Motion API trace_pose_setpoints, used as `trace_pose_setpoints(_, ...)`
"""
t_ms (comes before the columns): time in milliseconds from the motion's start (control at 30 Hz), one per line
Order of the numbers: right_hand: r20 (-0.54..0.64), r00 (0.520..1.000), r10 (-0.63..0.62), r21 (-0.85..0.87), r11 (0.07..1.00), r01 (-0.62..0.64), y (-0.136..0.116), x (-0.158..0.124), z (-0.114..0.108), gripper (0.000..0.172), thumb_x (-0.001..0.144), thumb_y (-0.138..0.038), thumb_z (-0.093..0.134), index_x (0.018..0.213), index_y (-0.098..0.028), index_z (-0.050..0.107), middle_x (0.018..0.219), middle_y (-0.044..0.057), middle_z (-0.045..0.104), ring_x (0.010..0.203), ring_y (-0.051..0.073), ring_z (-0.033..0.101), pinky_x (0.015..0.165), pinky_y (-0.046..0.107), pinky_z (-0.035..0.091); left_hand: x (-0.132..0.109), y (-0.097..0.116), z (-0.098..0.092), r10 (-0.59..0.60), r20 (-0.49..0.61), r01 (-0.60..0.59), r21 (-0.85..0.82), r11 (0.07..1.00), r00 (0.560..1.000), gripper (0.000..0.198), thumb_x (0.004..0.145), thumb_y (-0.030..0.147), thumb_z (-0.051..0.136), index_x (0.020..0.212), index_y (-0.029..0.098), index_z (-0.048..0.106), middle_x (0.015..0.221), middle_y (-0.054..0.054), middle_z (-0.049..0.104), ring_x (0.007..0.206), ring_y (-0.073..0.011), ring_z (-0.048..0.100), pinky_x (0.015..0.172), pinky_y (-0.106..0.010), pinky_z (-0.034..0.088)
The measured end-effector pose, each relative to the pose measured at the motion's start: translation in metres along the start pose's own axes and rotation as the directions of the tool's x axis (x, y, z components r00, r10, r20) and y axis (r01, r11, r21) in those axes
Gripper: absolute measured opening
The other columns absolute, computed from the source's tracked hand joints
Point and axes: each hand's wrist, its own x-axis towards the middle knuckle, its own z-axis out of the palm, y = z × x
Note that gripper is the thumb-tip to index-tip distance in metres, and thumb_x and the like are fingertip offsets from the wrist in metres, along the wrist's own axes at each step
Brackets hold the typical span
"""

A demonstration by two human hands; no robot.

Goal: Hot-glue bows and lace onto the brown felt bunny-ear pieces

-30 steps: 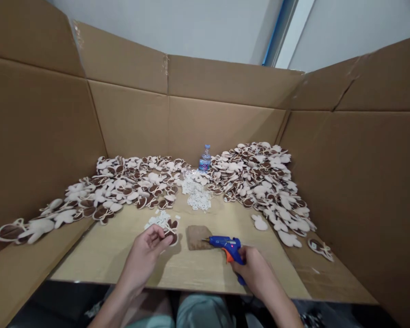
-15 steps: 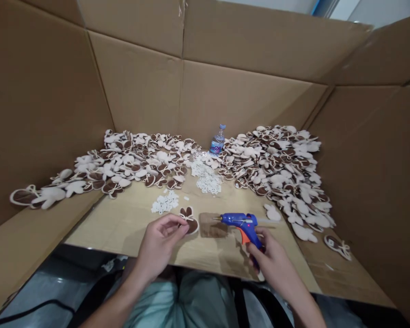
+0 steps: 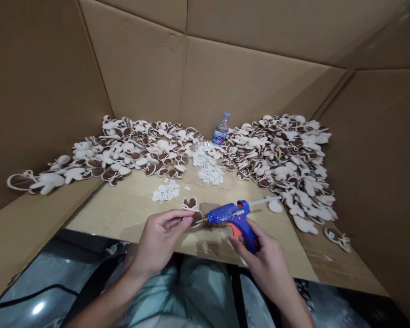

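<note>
My right hand (image 3: 263, 262) grips a blue glue gun (image 3: 233, 216) with an orange trigger and a white glue stick out of its back. Its nozzle points left at a small brown and cream rabbit-shaped piece (image 3: 191, 208). My left hand (image 3: 160, 239) pinches that piece at its near edge over the wooden board (image 3: 123, 214). A brown pad (image 3: 208, 208) lies on the board just behind the gun, partly hidden by it.
Heaps of the same rabbit pieces lie at the back left (image 3: 123, 152) and back right (image 3: 287, 159). Small white parts sit in piles (image 3: 166, 192) (image 3: 208, 171). A water bottle (image 3: 221, 130) stands at the back. Cardboard walls (image 3: 44, 82) enclose the board.
My right hand lifted the glue gun off the board and swung its nozzle left to the rabbit piece. My left hand kept hold of the piece. The camera tipped downward.
</note>
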Motion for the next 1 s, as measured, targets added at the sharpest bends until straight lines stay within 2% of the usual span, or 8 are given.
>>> trace_pose_setpoints(233,-0.037,0.999,-0.036,-0.067,0.997,0.033,0.0038,-0.0001,0.0005,0.040,0.088,-0.047,0.060,0.112,-0.015,0.063,0.079,0.004,0.069,0.067,0.017,0.062,0.061,0.022,0.047,-0.0002,0.0040,-0.0010,0.013,-0.012,-0.013,-0.020,1.000,1.000,0.011,0.078,0.024,0.075,0.087,0.021,0.079,0.088,-0.003,0.081,0.085,-0.0179,0.076,0.080,-0.024,0.060)
trace_pose_setpoints(433,-0.072,0.995,-0.065,-0.119,0.991,0.056,0.0068,-0.0009,0.0006,0.042,0.088,-0.047,0.060,0.114,-0.014,0.064,0.088,0.007,0.072,0.072,0.019,0.064,0.070,0.024,0.050,-0.0006,0.0055,-0.0013,0.014,-0.001,-0.014,-0.024,1.000,1.000,0.010,0.078,0.024,0.075,0.087,0.022,0.079,0.087,-0.003,0.081,0.083,-0.0178,0.076,0.078,-0.024,0.060)
trace_pose_setpoints(767,-0.097,0.991,-0.094,-0.111,0.990,0.083,0.0065,-0.0011,0.0008,0.038,0.089,-0.043,0.059,0.114,-0.015,0.066,0.102,0.011,0.074,0.087,0.022,0.069,0.078,0.025,0.053,-0.0031,0.0070,-0.0031,-0.001,0.020,0.002,-0.031,1.000,1.000,0.009,0.078,0.024,0.075,0.086,0.022,0.079,0.086,-0.002,0.081,0.083,-0.0167,0.075,0.077,-0.022,0.059)
trace_pose_setpoints(1000,-0.098,0.992,-0.080,-0.111,0.991,0.069,0.0048,-0.0012,-0.0007,0.040,0.089,-0.044,0.058,0.115,-0.015,0.066,0.102,0.011,0.075,0.086,0.022,0.070,0.078,0.026,0.053,-0.0031,0.0076,-0.0041,0.004,0.020,-0.004,-0.025,1.000,1.000,0.009,0.079,0.024,0.074,0.086,0.021,0.079,0.086,-0.003,0.081,0.084,-0.0177,0.075,0.078,-0.023,0.059)
